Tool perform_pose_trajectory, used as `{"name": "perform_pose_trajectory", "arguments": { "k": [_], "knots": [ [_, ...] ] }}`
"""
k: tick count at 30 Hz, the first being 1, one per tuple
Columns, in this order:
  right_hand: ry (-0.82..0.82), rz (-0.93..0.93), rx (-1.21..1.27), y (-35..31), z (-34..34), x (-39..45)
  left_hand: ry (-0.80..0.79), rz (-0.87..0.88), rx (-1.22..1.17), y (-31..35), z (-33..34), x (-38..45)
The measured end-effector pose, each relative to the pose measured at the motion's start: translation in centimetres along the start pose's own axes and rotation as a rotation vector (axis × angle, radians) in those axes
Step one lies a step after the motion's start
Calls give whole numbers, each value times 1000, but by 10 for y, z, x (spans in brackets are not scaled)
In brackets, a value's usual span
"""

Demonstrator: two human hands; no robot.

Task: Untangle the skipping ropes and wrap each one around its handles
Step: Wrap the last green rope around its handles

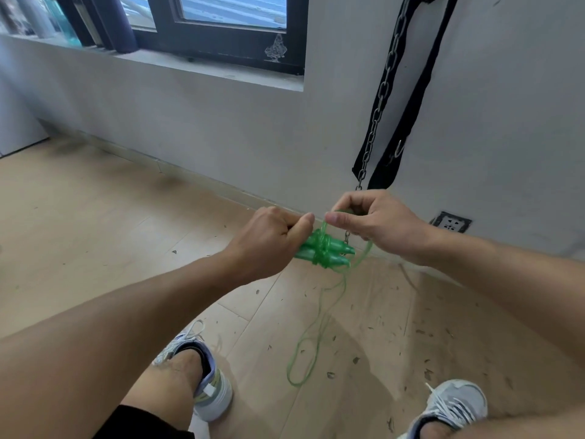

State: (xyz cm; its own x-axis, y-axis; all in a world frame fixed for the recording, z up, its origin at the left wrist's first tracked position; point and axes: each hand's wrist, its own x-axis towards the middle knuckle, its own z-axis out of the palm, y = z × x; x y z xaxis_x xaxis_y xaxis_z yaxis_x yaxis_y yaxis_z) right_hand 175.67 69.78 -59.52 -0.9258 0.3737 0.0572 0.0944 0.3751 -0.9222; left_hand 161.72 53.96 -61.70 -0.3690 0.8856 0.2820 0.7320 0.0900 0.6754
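Left hand (269, 239) has its grip clamped round both green handles (326, 253) held side by side in mid-air, right hand (376, 223) pinches the rope (364, 253) just above them (a few turns already wrapped on), the slack hanging down to the floor (95, 217) between the shoes (209, 384).

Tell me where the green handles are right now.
In the head view, centre frame: the green handles lie side by side in the left hand, below the right hand.
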Motion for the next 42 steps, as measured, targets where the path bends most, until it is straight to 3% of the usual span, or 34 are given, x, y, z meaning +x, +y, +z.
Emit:
{"name": "perform_pose_trajectory", "arguments": {
  "k": [4,8,11,15,19,24,30,33,42],
  "knots": [
    [-181,263,311,20,4,0,-19,-21,-85,4,3,-5],
    [-154,388,522,32,21,-2,124,-186,-314,5,7,-4],
    [-206,344,273,30,36,-11,244,-294,-353,2,6,0],
    [-241,171,-83,17,50,-19,314,-299,-65,-15,-1,3],
    [-158,12,-362,-3,42,-19,253,-261,148,-31,-7,2],
    [-26,-102,-395,-12,28,-17,97,-165,173,-26,-2,0],
    [8,-74,-149,-4,11,-6,1,-66,30,-11,-4,0],
    [0,-4,4,1,8,-4,-20,-97,-31,-6,-3,-4],
    [-46,261,412,27,21,6,156,-255,-380,14,1,-2]
  ]
}}
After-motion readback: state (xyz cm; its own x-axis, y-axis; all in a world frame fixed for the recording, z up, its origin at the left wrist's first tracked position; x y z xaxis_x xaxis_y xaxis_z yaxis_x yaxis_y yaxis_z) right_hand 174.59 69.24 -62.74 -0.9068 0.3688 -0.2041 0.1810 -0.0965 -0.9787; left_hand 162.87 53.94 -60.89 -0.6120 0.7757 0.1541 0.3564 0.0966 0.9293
